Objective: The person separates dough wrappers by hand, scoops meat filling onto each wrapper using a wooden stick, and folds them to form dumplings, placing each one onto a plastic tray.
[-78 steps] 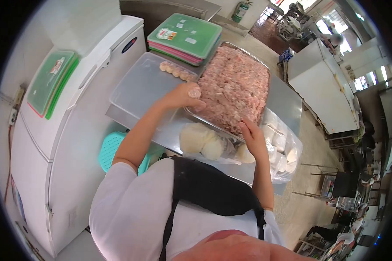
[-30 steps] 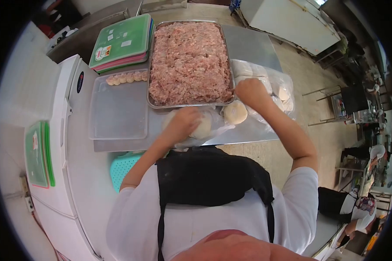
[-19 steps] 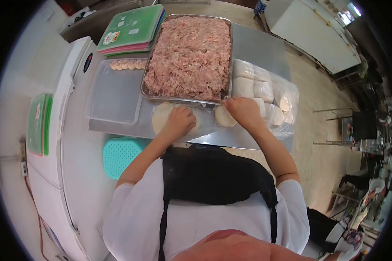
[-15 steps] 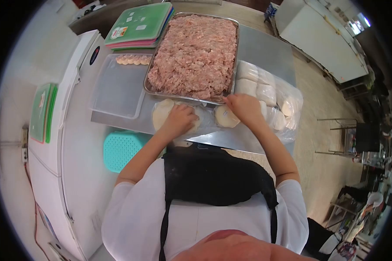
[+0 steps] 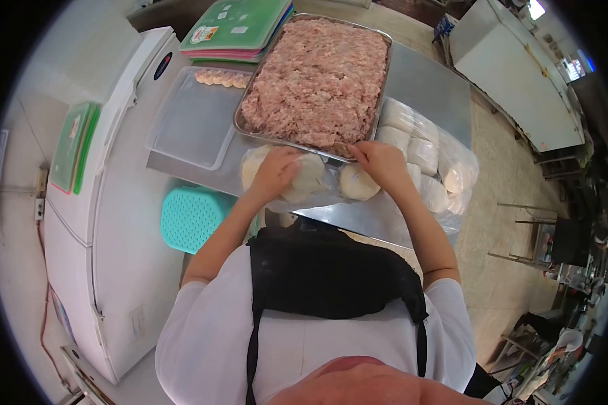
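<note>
My left hand [image 5: 277, 173] is over round, pale dough wrappers [image 5: 309, 177] on clear plastic near the table edge; its fingertips are too blurred to make out a grip. Beside it lies a smaller stack of round wrappers [image 5: 358, 182]. My right hand [image 5: 378, 162] is at the lower right corner of a metal tray of ground meat [image 5: 317, 81], its fingers pressed together on something small that I cannot make out. Right of it are packs of white wrappers [image 5: 422, 155] in clear plastic. A translucent lidless tray [image 5: 191, 125] at the left holds a row of filled dumplings [image 5: 221, 79].
Green and pink lids [image 5: 236, 30] are stacked at the back left of the metal table [image 5: 425, 74]. A turquoise perforated basket [image 5: 192, 219] stands below the table's left edge. A white freezer [image 5: 148, 202] is on the left, and another white cabinet [image 5: 513, 74] at the back right.
The view has shifted, so the table sits a little further right. My left hand has moved slightly over the wrappers. My right hand remains at the meat tray's corner.
</note>
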The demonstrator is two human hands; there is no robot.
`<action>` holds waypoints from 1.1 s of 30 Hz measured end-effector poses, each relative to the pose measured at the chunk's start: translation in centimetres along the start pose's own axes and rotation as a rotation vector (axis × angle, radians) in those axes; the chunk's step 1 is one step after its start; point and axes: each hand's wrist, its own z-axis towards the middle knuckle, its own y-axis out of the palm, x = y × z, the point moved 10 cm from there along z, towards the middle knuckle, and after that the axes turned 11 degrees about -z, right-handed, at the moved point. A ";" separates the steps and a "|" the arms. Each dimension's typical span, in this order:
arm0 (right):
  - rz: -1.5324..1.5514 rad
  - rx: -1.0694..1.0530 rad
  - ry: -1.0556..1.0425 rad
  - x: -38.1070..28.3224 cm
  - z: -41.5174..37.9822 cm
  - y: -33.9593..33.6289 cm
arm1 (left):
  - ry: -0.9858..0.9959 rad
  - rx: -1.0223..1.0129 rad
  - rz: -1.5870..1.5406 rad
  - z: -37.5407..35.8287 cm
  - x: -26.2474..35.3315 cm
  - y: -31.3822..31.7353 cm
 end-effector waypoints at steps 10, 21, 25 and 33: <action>0.058 -0.177 0.046 -1.0 1.2 2.8 | -0.440 0.270 -1.011 1.1 -3.7 -5.0; 0.692 0.261 0.226 -3.2 5.3 -0.2 | -0.428 0.247 -1.804 10.4 1.9 -3.2; 0.343 0.308 0.134 -4.9 4.6 -1.9 | -0.493 0.307 -1.894 11.6 1.3 -3.8; -0.097 0.135 0.081 -7.4 3.5 -5.7 | -0.591 0.352 -1.804 11.6 -0.6 -3.7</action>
